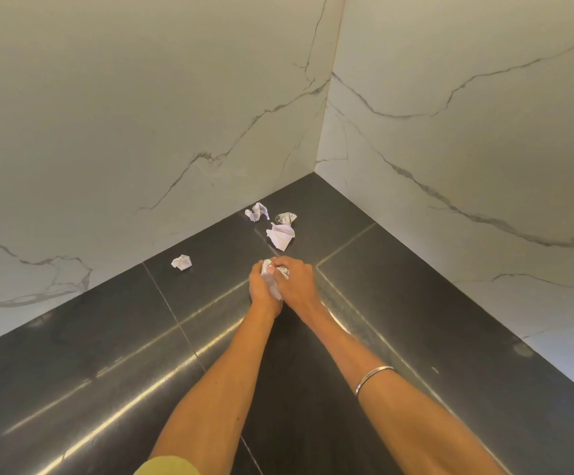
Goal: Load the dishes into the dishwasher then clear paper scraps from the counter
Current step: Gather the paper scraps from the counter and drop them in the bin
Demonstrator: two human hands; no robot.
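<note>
Nearest, a yellow-green sleeve shows at the bottom edge, and two bare forearms reach forward over the dark table. The right forearm wears a thin silver bangle. Both arms converge toward the middle of the table, where the hands meet and touch each other.

The left hand and the right hand are closed together around a wad of crumpled paper; white paper shows between the palms and at the top of the grip. The left hand's fingers are curled round the wad from the left, and the right hand's fingers are bent over its top, pinching it against the left hand.

Beyond and to the left of the hands, a small paper ball lies alone on the table, near the left wall. Farther back, toward the corner, three more scraps lie close together: a flatter folded scrap nearest the hands, a grey-printed crumpled scrap just behind it, and a twisted scrap to their left, close to the wall.

Behind them, two white marble-veined walls meet in a corner at the table's far end.
</note>
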